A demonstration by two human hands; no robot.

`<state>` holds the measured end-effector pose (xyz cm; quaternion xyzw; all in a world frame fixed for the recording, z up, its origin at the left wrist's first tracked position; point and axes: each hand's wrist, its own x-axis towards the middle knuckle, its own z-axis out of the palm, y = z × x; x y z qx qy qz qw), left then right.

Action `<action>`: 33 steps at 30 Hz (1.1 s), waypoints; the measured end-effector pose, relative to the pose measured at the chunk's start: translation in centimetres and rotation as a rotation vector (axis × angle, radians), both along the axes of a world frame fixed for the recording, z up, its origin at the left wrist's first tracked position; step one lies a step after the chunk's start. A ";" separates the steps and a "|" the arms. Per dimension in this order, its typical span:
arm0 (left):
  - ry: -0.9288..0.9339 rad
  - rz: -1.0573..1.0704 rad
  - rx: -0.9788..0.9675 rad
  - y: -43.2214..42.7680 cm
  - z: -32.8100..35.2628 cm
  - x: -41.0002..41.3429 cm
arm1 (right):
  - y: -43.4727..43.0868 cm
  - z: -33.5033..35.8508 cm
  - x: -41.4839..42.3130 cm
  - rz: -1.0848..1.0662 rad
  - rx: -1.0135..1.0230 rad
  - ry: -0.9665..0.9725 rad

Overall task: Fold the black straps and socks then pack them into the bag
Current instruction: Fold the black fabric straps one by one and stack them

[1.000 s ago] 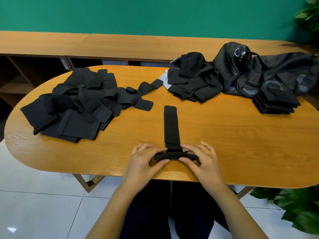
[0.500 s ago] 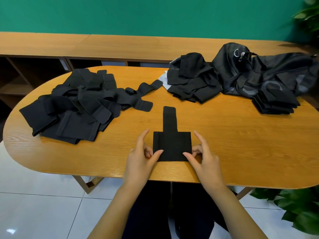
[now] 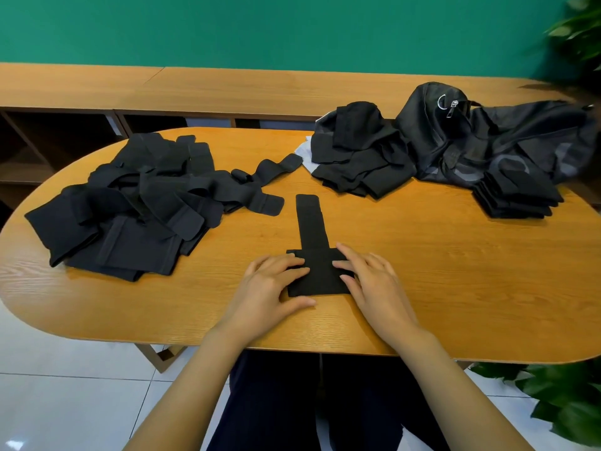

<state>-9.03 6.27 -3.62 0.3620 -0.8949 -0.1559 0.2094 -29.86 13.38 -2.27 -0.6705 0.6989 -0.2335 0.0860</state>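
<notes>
Left grip (image 3: 266,288) and right grip (image 3: 374,284), fingers flat and grasping nothing, press down the folded end of the black strap (image 3: 310,222) on the counter (image 3: 455,271).

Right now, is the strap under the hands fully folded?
No: the strap has its narrow tail stretched flat beyond the left hand and right hand.

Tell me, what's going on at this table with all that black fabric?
A person is folding a black strap on the wooden table. The left hand and right hand press flat on its folded wide end near the front edge, and its narrow tail points away. A loose heap of straps lies to the left. A pile of black pieces and a neat folded stack sit by the black bag at the far right.
</notes>
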 end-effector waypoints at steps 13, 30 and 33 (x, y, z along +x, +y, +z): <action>0.055 0.024 -0.060 0.2 -0.2 0.0 | 0.1 -0.6 -0.3 0.177 -0.032 -0.016; 0.069 0.064 -0.069 0.1 -0.3 -1.3 | -0.3 -1.7 -0.6 0.177 -0.160 -0.008; 0.115 0.072 -0.051 0.0 -0.5 -1.4 | -0.3 -1.8 -0.7 0.198 -0.176 0.028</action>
